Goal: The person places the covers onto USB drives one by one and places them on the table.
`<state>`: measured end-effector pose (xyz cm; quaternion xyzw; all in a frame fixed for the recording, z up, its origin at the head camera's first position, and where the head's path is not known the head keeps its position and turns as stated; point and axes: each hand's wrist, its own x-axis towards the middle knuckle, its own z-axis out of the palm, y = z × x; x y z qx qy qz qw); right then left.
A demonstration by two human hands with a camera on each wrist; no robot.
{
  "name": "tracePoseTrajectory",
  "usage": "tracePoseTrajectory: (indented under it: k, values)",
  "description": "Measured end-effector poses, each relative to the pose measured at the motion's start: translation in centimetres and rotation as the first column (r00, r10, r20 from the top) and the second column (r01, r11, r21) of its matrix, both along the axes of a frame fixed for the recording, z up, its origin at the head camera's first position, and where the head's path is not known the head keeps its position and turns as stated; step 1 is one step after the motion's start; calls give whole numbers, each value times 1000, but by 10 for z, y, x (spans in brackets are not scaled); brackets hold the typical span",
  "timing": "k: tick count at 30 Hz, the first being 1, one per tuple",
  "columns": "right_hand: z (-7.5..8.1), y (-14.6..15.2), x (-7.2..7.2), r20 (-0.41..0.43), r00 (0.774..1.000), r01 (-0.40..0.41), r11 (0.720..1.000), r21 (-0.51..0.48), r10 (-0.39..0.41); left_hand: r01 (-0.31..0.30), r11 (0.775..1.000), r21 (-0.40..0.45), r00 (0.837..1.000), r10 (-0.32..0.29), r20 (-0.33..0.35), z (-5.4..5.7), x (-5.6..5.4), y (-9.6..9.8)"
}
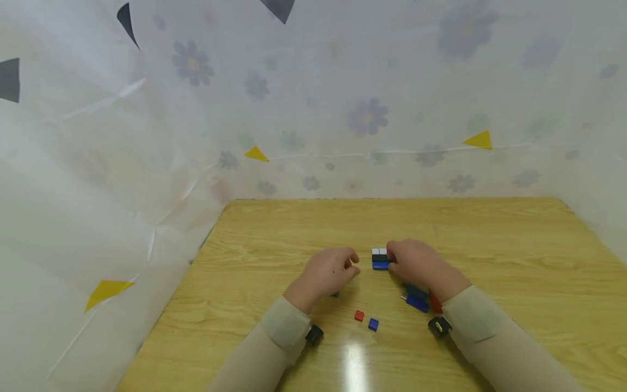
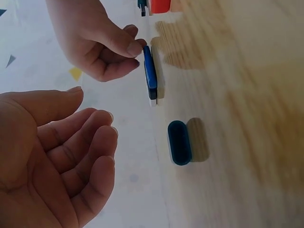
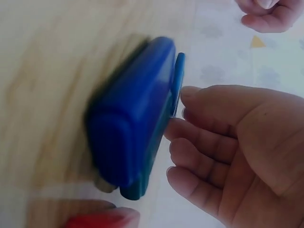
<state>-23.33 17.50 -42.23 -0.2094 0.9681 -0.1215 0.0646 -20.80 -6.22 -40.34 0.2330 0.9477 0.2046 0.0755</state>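
Note:
My right hand [image 1: 423, 267] pinches the right end of a row of flat, stick-like pieces with thumb and fingers. The row's near piece is a blue flash drive [image 1: 379, 266], with a black piece [image 1: 379, 258] and a white piece [image 1: 376, 251] lined up behind it. To the left of this row, my left hand [image 1: 329, 272] hovers with relaxed, bent fingers and holds nothing. Under it a teal, hollow cap [image 2: 179, 142] stands on the table. Beneath my right wrist lie a blue flash drive [image 1: 417, 303] with a metal plug, a dark green one [image 1: 415, 291] and a red one [image 1: 435, 302].
A small red cap [image 1: 359, 316] and a small blue cap [image 1: 373, 324] stand on the wooden table [image 1: 274, 228] between my forearms. Flower-patterned white sheeting [image 1: 323, 120] hangs behind the table and along its left side.

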Motion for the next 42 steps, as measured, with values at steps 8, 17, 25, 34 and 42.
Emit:
tracePoseTrajectory:
  k: [8, 17, 25, 34, 42]
  values:
    - [16, 10, 20, 3, 999, 44, 995, -92, -44, -16, 998, -53, 1000, 16, 9, 3, -1, -5]
    - [29, 19, 32, -16, 999, 42, 994, -99, -43, 56, 979, -194, 998, -59, -8, 4, -3, -13]
    - [24, 20, 33, 14, 999, 46, 994, -99, -45, 91, 971, -221, 991, -67, 112, -2, 2, -21]
    - [21, 20, 34, 29, 998, 53, 995, -87, -51, 58, 953, -297, 998, -46, 47, -4, 4, -18]
    - [22, 20, 35, 44, 997, 59, 995, -85, -55, 95, 953, -287, 993, -69, 98, -2, 8, -23]
